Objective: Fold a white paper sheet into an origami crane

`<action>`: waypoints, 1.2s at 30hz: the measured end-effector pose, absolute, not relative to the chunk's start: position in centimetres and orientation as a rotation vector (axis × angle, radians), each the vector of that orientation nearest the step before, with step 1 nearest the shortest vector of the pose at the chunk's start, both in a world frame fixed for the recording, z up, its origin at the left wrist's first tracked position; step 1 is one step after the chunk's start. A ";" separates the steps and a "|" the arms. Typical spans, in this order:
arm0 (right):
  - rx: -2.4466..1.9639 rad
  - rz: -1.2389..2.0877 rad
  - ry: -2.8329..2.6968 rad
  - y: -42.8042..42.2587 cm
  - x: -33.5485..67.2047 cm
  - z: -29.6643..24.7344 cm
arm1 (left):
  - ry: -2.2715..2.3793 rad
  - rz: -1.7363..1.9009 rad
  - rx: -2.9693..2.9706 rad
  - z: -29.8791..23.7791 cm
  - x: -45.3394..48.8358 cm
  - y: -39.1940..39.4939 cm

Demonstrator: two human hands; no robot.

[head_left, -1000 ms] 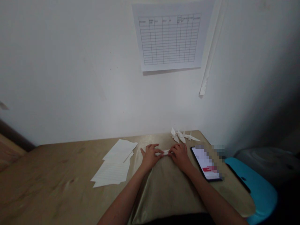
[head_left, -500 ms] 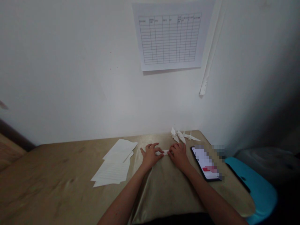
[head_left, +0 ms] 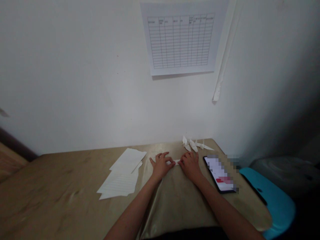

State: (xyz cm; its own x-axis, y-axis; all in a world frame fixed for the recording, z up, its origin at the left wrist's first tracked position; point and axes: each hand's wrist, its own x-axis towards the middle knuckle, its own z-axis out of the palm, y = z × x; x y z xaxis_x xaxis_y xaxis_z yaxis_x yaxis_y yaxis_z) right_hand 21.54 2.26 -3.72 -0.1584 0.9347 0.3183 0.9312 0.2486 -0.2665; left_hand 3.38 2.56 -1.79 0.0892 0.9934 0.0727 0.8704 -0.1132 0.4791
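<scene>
A small folded piece of white paper (head_left: 177, 162) lies at the middle of the table between my hands. My left hand (head_left: 162, 165) pinches its left end with thumb and index finger, the other fingers spread. On the right end, my right hand (head_left: 190, 165) has its fingertips closed, and these hide that part of the paper. Just beyond my right hand are several folded white paper figures (head_left: 193, 145) with pointed tips, close to the wall.
Loose white paper sheets (head_left: 120, 180) lie left of my hands. A phone (head_left: 220, 176) with its screen lit rests on the right of the brown-covered table (head_left: 62, 200). Past the right edge is a blue chair-like object (head_left: 272, 196). A printed grid sheet (head_left: 182, 43) hangs on the wall.
Both hands stay in nearly the same place on the paper strip, with only very slight finger movement. The other things have not moved.
</scene>
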 end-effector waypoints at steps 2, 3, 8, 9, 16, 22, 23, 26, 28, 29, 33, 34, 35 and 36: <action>-1.708 -0.005 -2.114 2.3 21.5 -3.7 | 1.853 0.554 2.060 -1.8 3.4 2.6; -1.711 -0.009 -2.115 2.2 21.5 -3.6 | 1.857 0.558 2.060 -1.7 3.4 2.6; -1.721 0.017 -2.112 2.0 21.4 -2.9 | 1.861 0.574 2.060 -1.9 3.5 2.5; -1.722 0.029 -2.108 1.9 21.4 -2.8 | 1.861 0.579 2.064 -1.9 3.5 2.5; -1.720 0.060 -2.106 2.1 21.3 -2.8 | 1.840 0.557 2.097 -2.0 3.4 2.5; -1.702 0.037 -2.111 2.2 21.3 -3.0 | 1.847 0.543 2.128 -1.8 3.6 2.3; -1.694 0.031 -2.108 2.1 21.4 -3.1 | 1.845 0.551 2.144 -1.7 3.6 2.3; -1.693 0.027 -2.091 2.2 21.4 -3.4 | 1.832 0.566 2.177 -1.7 3.5 2.3; -1.696 0.040 -2.077 2.2 21.5 -3.5 | 1.822 0.557 2.178 -1.6 3.5 2.4; -1.698 0.048 -2.071 2.3 21.5 -3.6 | 1.819 0.550 2.174 -1.6 3.5 2.4; -1.701 0.056 -2.072 2.3 21.4 -3.4 | 1.810 0.537 2.161 -1.5 3.6 2.5; -1.698 0.060 -2.077 2.3 21.4 -3.3 | 1.814 0.536 2.156 -1.5 3.6 2.5; -1.695 0.067 -2.082 2.2 21.4 -3.2 | 1.821 0.534 2.150 -1.5 3.7 2.5; -1.691 0.077 -2.083 2.2 21.4 -3.1 | 1.827 0.534 2.146 -1.5 3.7 2.5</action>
State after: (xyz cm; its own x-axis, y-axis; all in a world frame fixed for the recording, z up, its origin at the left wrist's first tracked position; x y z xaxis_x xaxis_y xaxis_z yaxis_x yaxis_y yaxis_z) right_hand 21.39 2.17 -3.10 -0.1445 0.9402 0.3084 0.9148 0.2458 -0.3205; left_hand 3.72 2.47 -1.48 0.1355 0.9856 0.1015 0.8851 -0.1665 0.4346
